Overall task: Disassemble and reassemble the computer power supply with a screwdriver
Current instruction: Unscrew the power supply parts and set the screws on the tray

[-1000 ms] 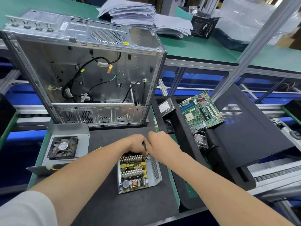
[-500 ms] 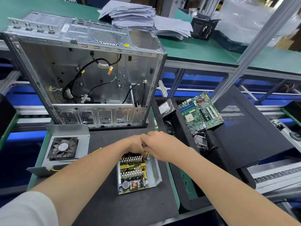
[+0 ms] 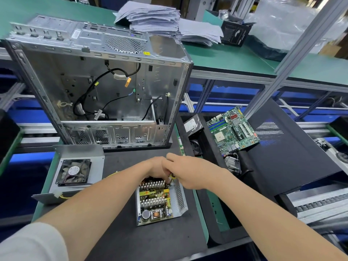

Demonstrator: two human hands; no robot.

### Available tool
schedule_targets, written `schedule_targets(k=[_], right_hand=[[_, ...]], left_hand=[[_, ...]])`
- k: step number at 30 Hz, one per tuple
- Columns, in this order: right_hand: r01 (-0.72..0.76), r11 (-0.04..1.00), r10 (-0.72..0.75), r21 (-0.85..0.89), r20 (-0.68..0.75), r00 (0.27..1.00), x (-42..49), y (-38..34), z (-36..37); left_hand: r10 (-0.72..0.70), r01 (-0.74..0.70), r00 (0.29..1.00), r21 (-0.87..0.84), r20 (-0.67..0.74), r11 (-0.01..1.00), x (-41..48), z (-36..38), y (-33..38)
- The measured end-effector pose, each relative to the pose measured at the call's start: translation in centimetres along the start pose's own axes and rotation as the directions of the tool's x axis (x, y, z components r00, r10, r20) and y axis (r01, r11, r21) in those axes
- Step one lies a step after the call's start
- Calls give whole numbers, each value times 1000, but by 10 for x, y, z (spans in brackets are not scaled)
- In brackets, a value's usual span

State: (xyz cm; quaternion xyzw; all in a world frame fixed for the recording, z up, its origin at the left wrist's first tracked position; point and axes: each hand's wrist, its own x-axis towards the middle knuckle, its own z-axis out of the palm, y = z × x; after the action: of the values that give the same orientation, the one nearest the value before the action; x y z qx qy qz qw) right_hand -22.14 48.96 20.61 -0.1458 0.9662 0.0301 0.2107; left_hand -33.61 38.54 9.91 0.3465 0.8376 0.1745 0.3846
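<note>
- Fan lid (image 3: 79, 166) is off, lying left of the left hand (image 3: 155, 169).
- Left hand is curled over the far end of the open power supply (image 3: 160, 202); grasp hidden, can't tell.
- Right hand (image 3: 188, 173) touches it, fingers down at the board corner; grip unclear too.
- Likely step: freeing the board. Next: tip square on the screw, supply held steady.

Bare metal on matt black.
The power supply (image 3: 160, 202) has an open shell of dull silvery sheet metal, one wall perforated (its finned heat sinks (image 3: 153, 185) look bare metal too). The computer case (image 3: 56, 76) is the same unpainted metal, scuffed inside. Under both lies a matt black mat (image 3: 131, 240); the fan (image 3: 74, 172) is black plastic.
</note>
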Motion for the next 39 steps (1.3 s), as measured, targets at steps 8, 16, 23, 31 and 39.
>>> schedule_targets(k=[8,16,23,31,39], right_hand=[[-223,975,222,11,-149,964,14,-9,8],[-192,976,200,103,-83,976,7,-14,8],[-114,986,119,122,-32,992,3,0,1],[-262,965,260,23,-240,935,6,-2,21],[-280,960,275,25,-294,915,6,-2,25]], left_hand=[[17,-17,1000,17,11,1000,4,1,-3],[58,-58,998,-5,17,998,4,1,-3],[9,0,995,-86,101,996,1,-17,-3],[29,-26,999,-104,29,994,-5,-22,-15],[74,-75,997,-171,-17,982,-8,-21,-17]])
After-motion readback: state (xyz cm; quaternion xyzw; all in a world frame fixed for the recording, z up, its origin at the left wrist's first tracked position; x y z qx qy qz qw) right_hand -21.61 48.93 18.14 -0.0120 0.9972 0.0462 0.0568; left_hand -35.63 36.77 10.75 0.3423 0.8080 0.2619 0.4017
